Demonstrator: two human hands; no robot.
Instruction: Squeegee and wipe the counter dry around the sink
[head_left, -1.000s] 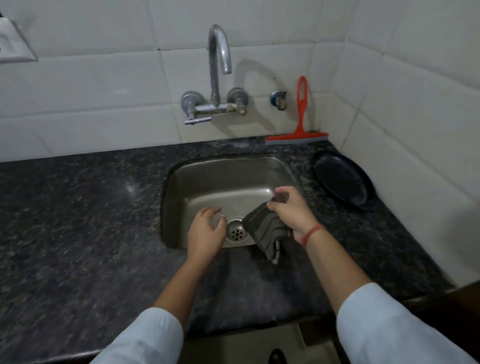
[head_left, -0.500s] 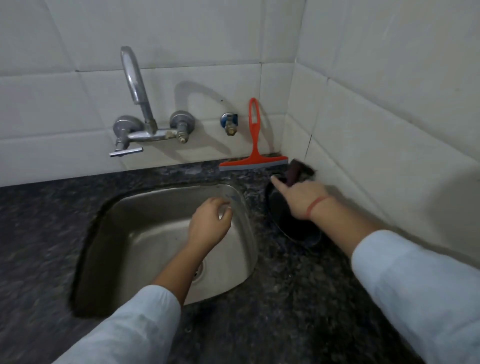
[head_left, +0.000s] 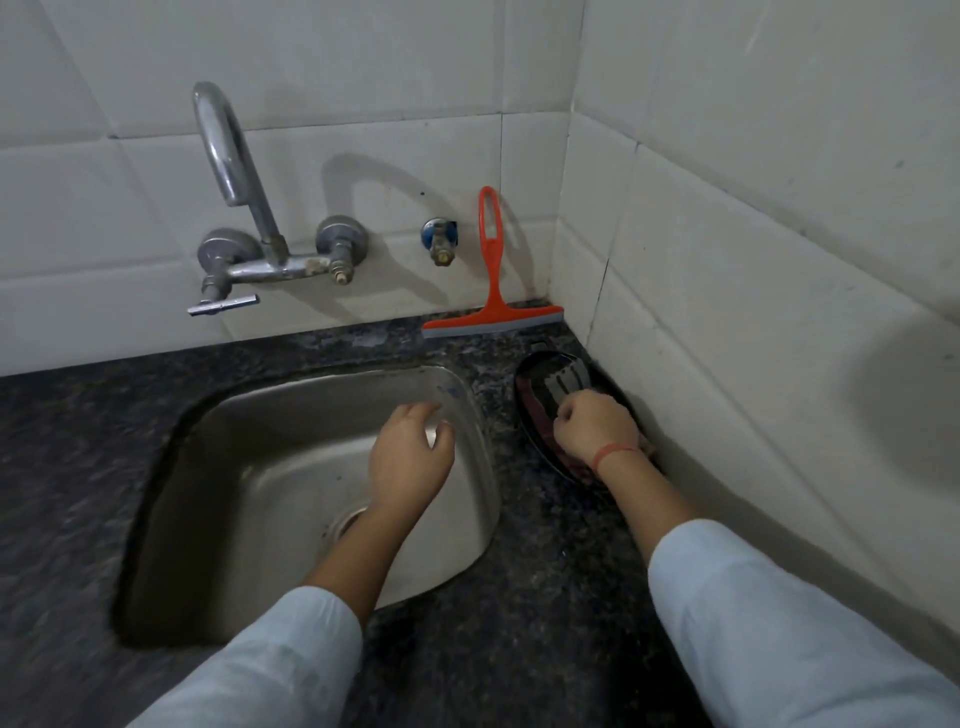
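Two hands: right hand (head_left: 597, 428) fingers curled round dark cloth (head_left: 574, 467) in black tray (head_left: 558, 382), centre-right; left hand (head_left: 410, 460) fingers relaxed, apart, above sink (head_left: 291, 431).

The right hand (head_left: 597, 428) covers most of the cloth (head_left: 574, 467) in the tray (head_left: 560, 382). The left forearm (head_left: 363, 540) hides part of the drain (head_left: 344, 519).

Counts around a kitchen sink
One steel sink (head_left: 260, 467), one tall faucet (head_left: 228, 156), one small wall tap (head_left: 439, 239), one orange squeegee (head_left: 491, 306), one black dish (head_left: 537, 449), one dark cloth (head_left: 558, 384), one red wristband (head_left: 613, 452), and two hands: left hand (head_left: 410, 462), right hand (head_left: 595, 423)
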